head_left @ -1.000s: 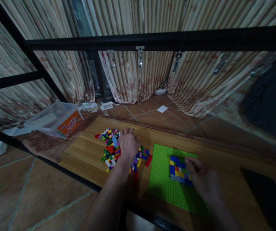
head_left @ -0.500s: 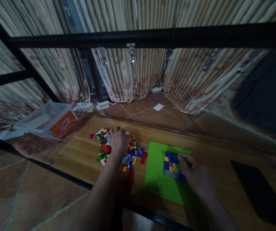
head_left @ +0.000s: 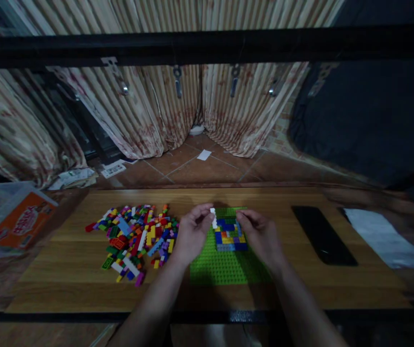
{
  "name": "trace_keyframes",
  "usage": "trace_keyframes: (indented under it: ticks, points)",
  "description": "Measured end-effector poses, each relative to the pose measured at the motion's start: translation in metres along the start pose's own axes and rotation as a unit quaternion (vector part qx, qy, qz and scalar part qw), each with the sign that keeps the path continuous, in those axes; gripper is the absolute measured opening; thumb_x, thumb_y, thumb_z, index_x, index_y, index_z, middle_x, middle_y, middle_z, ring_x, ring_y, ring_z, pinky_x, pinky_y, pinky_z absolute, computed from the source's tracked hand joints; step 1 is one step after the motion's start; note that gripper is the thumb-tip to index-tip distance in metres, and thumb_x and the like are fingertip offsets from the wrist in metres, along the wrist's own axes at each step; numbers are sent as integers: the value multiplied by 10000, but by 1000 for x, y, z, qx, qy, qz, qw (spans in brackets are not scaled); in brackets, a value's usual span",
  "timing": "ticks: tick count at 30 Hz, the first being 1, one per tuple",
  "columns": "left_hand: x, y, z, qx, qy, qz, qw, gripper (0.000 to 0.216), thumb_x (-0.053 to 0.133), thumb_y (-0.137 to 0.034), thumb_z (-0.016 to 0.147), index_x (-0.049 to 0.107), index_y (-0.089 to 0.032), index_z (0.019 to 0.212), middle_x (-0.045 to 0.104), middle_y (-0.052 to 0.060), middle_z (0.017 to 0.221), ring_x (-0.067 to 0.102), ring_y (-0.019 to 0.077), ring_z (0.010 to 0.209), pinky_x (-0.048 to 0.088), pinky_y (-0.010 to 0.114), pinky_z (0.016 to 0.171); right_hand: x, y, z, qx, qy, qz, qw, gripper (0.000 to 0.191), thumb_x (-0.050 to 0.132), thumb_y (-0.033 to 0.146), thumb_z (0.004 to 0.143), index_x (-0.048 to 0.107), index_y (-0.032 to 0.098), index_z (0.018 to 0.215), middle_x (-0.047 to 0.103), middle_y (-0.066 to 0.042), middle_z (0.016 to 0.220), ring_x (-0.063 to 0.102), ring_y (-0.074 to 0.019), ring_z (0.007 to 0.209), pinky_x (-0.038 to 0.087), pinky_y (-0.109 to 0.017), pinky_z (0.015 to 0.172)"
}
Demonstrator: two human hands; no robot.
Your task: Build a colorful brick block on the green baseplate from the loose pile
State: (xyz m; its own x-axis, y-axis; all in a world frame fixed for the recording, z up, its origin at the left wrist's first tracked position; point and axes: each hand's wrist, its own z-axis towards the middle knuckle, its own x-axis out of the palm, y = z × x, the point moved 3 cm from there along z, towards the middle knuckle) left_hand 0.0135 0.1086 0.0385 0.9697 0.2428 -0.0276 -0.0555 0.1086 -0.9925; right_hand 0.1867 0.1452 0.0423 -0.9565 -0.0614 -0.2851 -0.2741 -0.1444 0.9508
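My left hand (head_left: 194, 234) is closed in a pinch on a white toy brick (head_left: 213, 218), held by the upper left corner of a block build (head_left: 228, 239). This low build is made of blue, yellow, orange and grey bricks and stands on a green studded baseplate (head_left: 217, 270). At its upper right, the fingers of my right hand (head_left: 261, 236) are pinched together. A small blue-grey piece (head_left: 239, 228) shows just below those fingertips; whether it is held or part of the build, I cannot tell.
Loose bricks (head_left: 135, 236) of many colours lie heaped on the wooden table (head_left: 66, 284), left of the baseplate. A black flat object (head_left: 322, 235) lies on the right, with a white sheet (head_left: 387, 236) beyond. A clear box (head_left: 15, 221) with an orange label stands far left.
My left hand has moved right from the brick pile to the build, bringing a white brick. My right hand stays beside the build. The camera view has turned to the right.
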Motion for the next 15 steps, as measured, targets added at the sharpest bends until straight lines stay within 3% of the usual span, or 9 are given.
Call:
trace_keyframes:
  ticks: [4, 7, 12, 15]
  points:
    - [16, 5, -2, -36, 15, -57, 998, 282, 656, -304, 777, 672, -150, 1014, 714, 42, 853, 640, 137, 735, 511, 246, 690, 10, 5, -7, 6, 112, 14, 994, 335, 555, 447, 833, 723, 173, 929, 740, -51, 856, 661, -183, 780, 503, -288, 707]
    - [19, 8, -2, -45, -2, -68, 997, 269, 679, -302, 751, 684, -150, 973, 731, 50, 874, 665, 152, 783, 528, 270, 754, 14, 6, -11, -1, 145, 22, 989, 290, 578, 417, 820, 724, 184, 914, 729, -30, 795, 654, -180, 783, 500, -290, 715]
    - [20, 8, -3, -26, -21, -19, 999, 255, 675, -279, 756, 706, -157, 978, 738, 52, 926, 675, 168, 864, 534, 282, 801, 10, 0, -9, 17, 139, -11, 990, 253, 585, 386, 802, 727, 186, 867, 725, -22, 761, 640, -165, 695, 481, -276, 646]
    - [14, 6, -3, -14, -45, 50, 998, 264, 631, -273, 798, 691, -163, 1030, 724, 58, 1016, 669, 170, 910, 528, 279, 816, -6, -8, -2, 58, 63, -104, 991, 232, 592, 373, 775, 733, 194, 811, 730, -37, 743, 646, -181, 665, 466, -288, 621]
